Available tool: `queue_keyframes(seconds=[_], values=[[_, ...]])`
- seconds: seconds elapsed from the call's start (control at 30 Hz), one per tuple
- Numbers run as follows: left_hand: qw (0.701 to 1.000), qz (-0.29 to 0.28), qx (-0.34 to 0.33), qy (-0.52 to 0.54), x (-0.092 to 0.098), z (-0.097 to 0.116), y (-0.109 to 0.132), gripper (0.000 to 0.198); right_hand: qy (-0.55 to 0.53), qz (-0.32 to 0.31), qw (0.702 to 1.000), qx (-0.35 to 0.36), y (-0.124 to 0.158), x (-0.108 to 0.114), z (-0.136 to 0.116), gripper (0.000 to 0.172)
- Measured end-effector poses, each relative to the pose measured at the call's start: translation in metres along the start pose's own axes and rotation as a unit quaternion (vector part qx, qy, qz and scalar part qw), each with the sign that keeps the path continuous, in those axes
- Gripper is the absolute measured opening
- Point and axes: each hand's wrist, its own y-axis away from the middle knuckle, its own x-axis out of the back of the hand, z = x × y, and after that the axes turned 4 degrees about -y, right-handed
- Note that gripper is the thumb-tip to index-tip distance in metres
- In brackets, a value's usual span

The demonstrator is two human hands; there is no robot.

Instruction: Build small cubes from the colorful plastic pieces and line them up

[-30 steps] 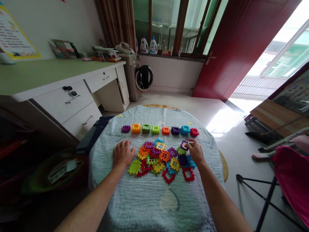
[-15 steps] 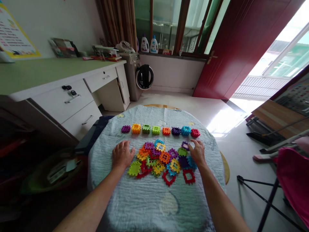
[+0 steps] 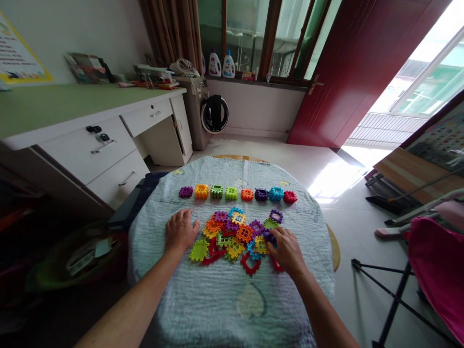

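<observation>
Nearest on the cloth-covered table (image 3: 232, 309), the left hand (image 3: 180, 233) lies flat with fingers spread, holding nothing, just beside the pile of tiles (image 3: 232, 234). The right hand (image 3: 288, 251) curls its fingers over a purple tile (image 3: 268, 237) at the pile's right edge; I cannot tell whether it is pinched or only touched. Because the tiles overlap, its toothed edges could snag neighbours and drag them along. The tile lies flat and is square, so it has no clear long axis. Farther off, a row of cubes (image 3: 237, 193) runs left to right.
</observation>
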Motion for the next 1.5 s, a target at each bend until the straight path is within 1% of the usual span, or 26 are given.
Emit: queue_keyframes(seconds=[0.1, 0.17, 0.23, 0.3, 0.37, 0.43, 0.53, 0.63, 0.77, 0.87, 1.0, 1.13, 1.2, 1.33, 1.5], values=[[1.0, -0.004, 0.004, -0.003, 0.0, 0.0, -0.001, 0.041, -0.001, -0.001, 1.0, 0.008, -0.002, 0.003, 0.001, 0.014], [1.0, -0.005, 0.004, -0.005, -0.001, 0.0, -0.001, 0.041, -0.024, 0.017, 0.999, 0.015, -0.004, 0.002, 0.005, 0.018], [1.0, -0.003, 0.001, -0.006, -0.001, 0.0, -0.001, 0.041, -0.068, 0.055, 0.996, 0.012, -0.01, 0.001, 0.013, 0.021], [1.0, -0.001, 0.0, -0.005, -0.002, 0.0, -0.001, 0.042, -0.127, 0.098, 0.987, -0.016, -0.019, 0.0, 0.025, 0.025], [1.0, -0.001, 0.0, -0.002, -0.002, -0.001, -0.001, 0.041, -0.188, 0.13, 0.971, -0.067, -0.032, -0.001, 0.038, 0.03], [1.0, -0.002, 0.001, -0.003, -0.002, -0.001, -0.001, 0.041, -0.232, 0.137, 0.957, -0.108, -0.045, -0.003, 0.05, 0.035], [1.0, -0.004, 0.003, -0.007, -0.001, 0.0, -0.001, 0.041, -0.232, 0.126, 0.957, -0.118, -0.056, -0.007, 0.065, 0.036], [1.0, -0.003, 0.003, -0.01, -0.001, -0.001, -0.001, 0.04, -0.187, 0.129, 0.968, -0.11, -0.056, -0.013, 0.072, 0.036], [1.0, 0.0, 0.001, -0.016, -0.004, -0.001, -0.001, 0.041, -0.073, 0.108, 0.987, -0.092, -0.047, -0.022, 0.071, 0.046], [1.0, 0.002, 0.0, -0.018, -0.005, -0.002, -0.002, 0.041, -0.019, 0.09, 0.99, -0.103, -0.045, -0.028, 0.067, 0.048], [1.0, 0.004, -0.002, -0.018, -0.005, -0.002, -0.002, 0.041, -0.029, 0.093, 0.989, -0.111, -0.053, -0.027, 0.07, 0.047], [1.0, 0.001, -0.001, -0.015, -0.004, -0.001, -0.002, 0.041, -0.057, 0.095, 0.99, -0.083, -0.071, -0.016, 0.08, 0.048], [1.0, 0.002, -0.001, -0.014, -0.004, -0.001, -0.002, 0.041, -0.059, 0.068, 0.993, -0.071, -0.081, -0.011, 0.082, 0.05], [1.0, 0.006, -0.005, -0.015, -0.003, -0.001, -0.002, 0.041, -0.038, 0.003, 0.995, -0.092, -0.094, -0.01, 0.082, 0.052], [1.0, 0.013, -0.01, -0.015, -0.003, -0.002, -0.001, 0.04, -0.033, -0.026, 0.995, -0.094, -0.094, -0.014, 0.083, 0.054]])
